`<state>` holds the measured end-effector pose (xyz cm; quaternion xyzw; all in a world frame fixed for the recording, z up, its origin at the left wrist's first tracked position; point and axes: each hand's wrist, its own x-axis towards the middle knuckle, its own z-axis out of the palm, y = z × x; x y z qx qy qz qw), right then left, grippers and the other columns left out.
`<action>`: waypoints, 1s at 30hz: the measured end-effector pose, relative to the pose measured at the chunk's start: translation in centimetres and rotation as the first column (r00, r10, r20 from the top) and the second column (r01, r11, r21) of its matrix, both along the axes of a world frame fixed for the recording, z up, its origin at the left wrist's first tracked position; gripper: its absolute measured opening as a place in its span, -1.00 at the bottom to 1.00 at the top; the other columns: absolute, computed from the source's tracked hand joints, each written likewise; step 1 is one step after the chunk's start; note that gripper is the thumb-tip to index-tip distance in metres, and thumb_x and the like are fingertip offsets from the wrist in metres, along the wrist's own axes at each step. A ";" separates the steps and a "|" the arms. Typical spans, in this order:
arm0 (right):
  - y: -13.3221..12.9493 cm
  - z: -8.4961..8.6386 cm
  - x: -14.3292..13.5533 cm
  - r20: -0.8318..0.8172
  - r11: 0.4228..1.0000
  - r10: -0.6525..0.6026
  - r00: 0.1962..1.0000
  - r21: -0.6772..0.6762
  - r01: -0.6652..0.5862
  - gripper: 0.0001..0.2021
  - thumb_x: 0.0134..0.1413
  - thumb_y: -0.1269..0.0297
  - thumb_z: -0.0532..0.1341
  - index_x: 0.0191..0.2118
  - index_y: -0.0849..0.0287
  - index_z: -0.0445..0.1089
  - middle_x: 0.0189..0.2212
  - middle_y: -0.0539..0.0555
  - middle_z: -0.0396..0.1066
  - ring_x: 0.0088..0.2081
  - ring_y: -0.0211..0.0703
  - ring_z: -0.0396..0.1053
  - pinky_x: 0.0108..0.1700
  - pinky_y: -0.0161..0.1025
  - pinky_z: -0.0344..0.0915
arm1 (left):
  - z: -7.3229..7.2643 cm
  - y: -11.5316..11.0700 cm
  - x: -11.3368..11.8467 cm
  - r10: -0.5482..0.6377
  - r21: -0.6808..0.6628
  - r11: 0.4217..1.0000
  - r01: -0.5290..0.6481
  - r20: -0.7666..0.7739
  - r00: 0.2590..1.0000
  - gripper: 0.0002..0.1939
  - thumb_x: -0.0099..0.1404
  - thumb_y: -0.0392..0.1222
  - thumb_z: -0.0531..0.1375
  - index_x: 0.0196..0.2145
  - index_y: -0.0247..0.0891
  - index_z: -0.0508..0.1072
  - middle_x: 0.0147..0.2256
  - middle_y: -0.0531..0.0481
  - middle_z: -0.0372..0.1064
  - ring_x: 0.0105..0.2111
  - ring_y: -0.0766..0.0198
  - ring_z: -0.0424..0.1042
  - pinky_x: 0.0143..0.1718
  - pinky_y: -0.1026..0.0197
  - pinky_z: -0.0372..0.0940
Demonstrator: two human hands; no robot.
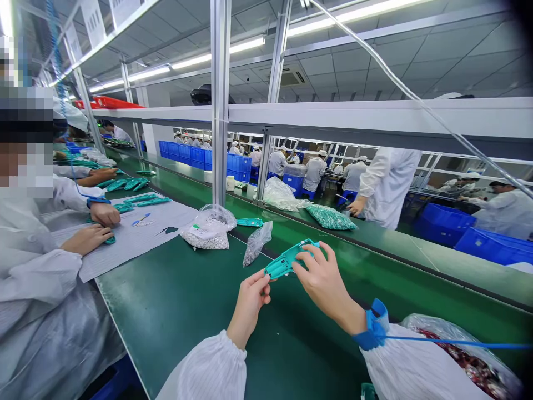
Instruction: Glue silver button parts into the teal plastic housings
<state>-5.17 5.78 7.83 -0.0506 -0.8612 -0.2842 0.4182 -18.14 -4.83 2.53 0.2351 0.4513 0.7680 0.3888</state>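
Observation:
A teal plastic casing (283, 263), long and narrow with its hollow side showing, is held up above the green bench. My left hand (252, 300) pinches its lower left end between thumb and fingers. On its upper right part, my right hand (322, 275) grips it with the fingers bent over the inside; a blue strap circles that wrist. Just beyond the casing lies a small clear bag of tiny parts (257, 244). Another teal casing (250, 222) rests behind that bag. What small pieces sit inside the held casing cannot be made out.
A bag of white parts (206, 236) stands left of centre. A bag of teal parts (331, 216) lies on the far ledge (400, 250). Red and metallic parts fill a bag (470, 350) at right. A co-worker's hands (94, 236) are at left. A metal post (219, 105) rises ahead.

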 end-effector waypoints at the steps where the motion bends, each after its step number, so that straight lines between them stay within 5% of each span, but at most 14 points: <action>1: 0.0 -0.1 -0.1 0.004 1.000 -0.002 1.000 -0.003 0.002 -0.76 0.15 0.53 0.07 -0.44 0.21 0.40 -0.38 0.10 0.40 -0.11 0.05 0.27 0.07 0.13 0.03 | -0.1 0.0 0.0 0.010 -0.005 1.000 -0.010 -0.004 1.000 -0.69 -0.08 -0.07 0.36 -0.41 -0.36 0.54 -0.55 0.05 0.25 -0.61 0.49 0.05 -0.67 0.41 -0.02; 8: 0.4 -0.5 0.3 0.030 0.999 -0.011 0.999 -0.032 0.012 -0.76 0.15 0.55 0.06 -0.42 0.20 0.41 -0.39 0.10 0.39 -0.10 0.04 0.27 0.09 0.14 0.01 | 0.2 0.0 0.0 0.053 -0.045 0.997 -0.056 -0.062 0.997 -0.65 -0.06 -0.04 0.35 -0.36 -0.36 0.53 -0.65 0.12 0.17 -0.63 0.45 0.09 -0.66 0.39 -0.01; 16: 0.5 -1.1 1.0 0.047 0.984 -0.018 0.999 -0.176 0.026 -0.83 0.08 0.54 0.17 -0.44 0.16 0.42 -0.40 0.05 0.40 -0.08 0.05 0.27 0.08 0.14 0.01 | 0.9 0.0 0.4 0.053 -0.063 0.996 -0.056 -0.043 0.998 -0.59 -0.06 0.03 0.33 -0.37 -0.40 0.51 -0.46 -0.08 0.40 -0.59 0.42 0.20 -0.67 0.37 0.03; 23: 1.0 -2.1 1.0 0.069 0.897 -0.043 0.997 -0.436 0.069 -0.84 -0.16 0.45 0.41 -0.49 0.06 0.44 -0.42 -0.02 0.41 -0.25 -0.07 0.33 -0.21 -0.09 0.19 | 1.2 -0.4 0.4 -0.006 -0.091 0.996 0.004 -0.025 1.000 -0.60 -0.06 0.07 0.35 -0.44 -0.36 0.50 -0.44 -0.10 0.42 -0.59 0.44 0.21 -0.64 0.38 0.06; 30: 1.6 -3.3 1.5 0.108 0.868 -0.059 0.992 -0.485 0.105 -0.87 -0.13 0.41 0.40 -0.49 0.03 0.47 -0.43 -0.03 0.42 -0.29 -0.13 0.34 -0.33 -0.20 0.18 | 0.7 -0.3 0.3 0.018 -0.141 0.989 -0.037 -0.131 0.991 -0.60 -0.05 0.05 0.36 -0.40 -0.38 0.55 -0.53 -0.03 0.40 -0.66 0.48 0.14 -0.66 0.37 0.03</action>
